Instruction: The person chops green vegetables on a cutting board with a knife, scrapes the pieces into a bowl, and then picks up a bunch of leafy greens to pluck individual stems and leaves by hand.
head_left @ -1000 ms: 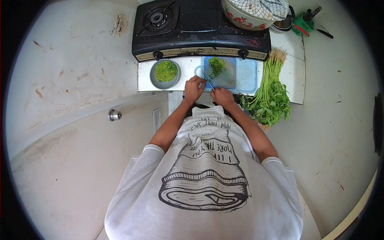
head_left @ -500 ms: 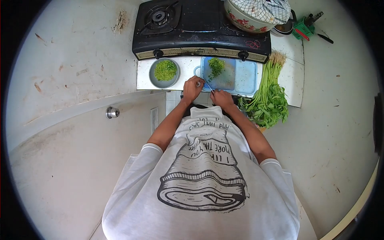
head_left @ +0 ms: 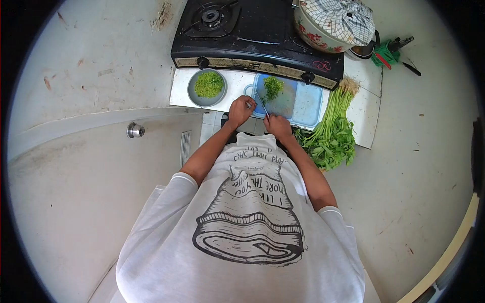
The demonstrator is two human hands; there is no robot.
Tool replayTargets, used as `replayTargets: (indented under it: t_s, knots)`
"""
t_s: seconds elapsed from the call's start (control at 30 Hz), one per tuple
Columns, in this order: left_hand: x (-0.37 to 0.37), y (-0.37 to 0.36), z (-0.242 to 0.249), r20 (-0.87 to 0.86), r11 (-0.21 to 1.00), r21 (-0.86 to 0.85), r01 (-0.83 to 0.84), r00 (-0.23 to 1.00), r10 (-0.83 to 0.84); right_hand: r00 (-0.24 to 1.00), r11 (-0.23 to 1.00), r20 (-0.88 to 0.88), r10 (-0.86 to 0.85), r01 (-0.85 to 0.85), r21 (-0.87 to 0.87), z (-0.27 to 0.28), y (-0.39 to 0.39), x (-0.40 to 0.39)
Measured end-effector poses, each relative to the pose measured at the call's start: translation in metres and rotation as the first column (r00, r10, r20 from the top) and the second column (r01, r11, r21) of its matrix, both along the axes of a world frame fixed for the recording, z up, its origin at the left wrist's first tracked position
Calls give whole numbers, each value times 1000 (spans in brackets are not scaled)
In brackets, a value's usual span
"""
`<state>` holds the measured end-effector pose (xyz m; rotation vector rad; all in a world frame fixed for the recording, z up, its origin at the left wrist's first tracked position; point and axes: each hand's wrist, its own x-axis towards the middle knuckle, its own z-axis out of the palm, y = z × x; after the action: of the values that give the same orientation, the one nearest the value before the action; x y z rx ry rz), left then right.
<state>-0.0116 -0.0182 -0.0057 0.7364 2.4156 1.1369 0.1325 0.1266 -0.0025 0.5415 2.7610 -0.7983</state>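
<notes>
My right hand (head_left: 277, 126) is closed round the handle of a knife (head_left: 261, 104), at the near edge of the blue chopping board (head_left: 309, 107). The thin blade points away and to the left over the board's left end. Just left of the blade, my left hand (head_left: 242, 109) has its fingers curled together by the board's corner; what they pinch, if anything, is too small to make out. A small heap of chopped greens (head_left: 273, 88) lies on the board beyond the blade. To the left stands a grey bowl (head_left: 190, 95) holding finely chopped greens (head_left: 208, 85).
A bunch of long-stemmed leafy greens (head_left: 333, 126) with roots lies right of the board. Behind the board is a black gas stove (head_left: 257, 30), bearing a flowered pot (head_left: 316, 38) under a checked cloth (head_left: 343, 20). A green basket (head_left: 386, 53) with utensils stands at the far right.
The view has turned slightly. My left fingers sit a little farther from the blade, and the knife points more steeply away from me. The heap looks much the same.
</notes>
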Motion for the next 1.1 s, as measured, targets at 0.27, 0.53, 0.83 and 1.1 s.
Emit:
replayTargets:
  t_s: [0.27,0.53,0.83,1.1]
  knots:
    - [-8,-1,0,-129,992,-12,128,983,-129,997,998,57,58,-58,-14,12,-7,3]
    - [-11,-7,5,-351,949,-104,298,882,-315,997,1000,74,15,-13,-23,-4,-10,-11]
    - [-9,-14,1,-413,934,-136,331,838,-357,998,1000,49,28,-27,-7,0,-8,-2]
    - [-7,-14,2,-396,945,-128,300,859,-326,996,999,82,43,-43,-6,2,-13,-11]
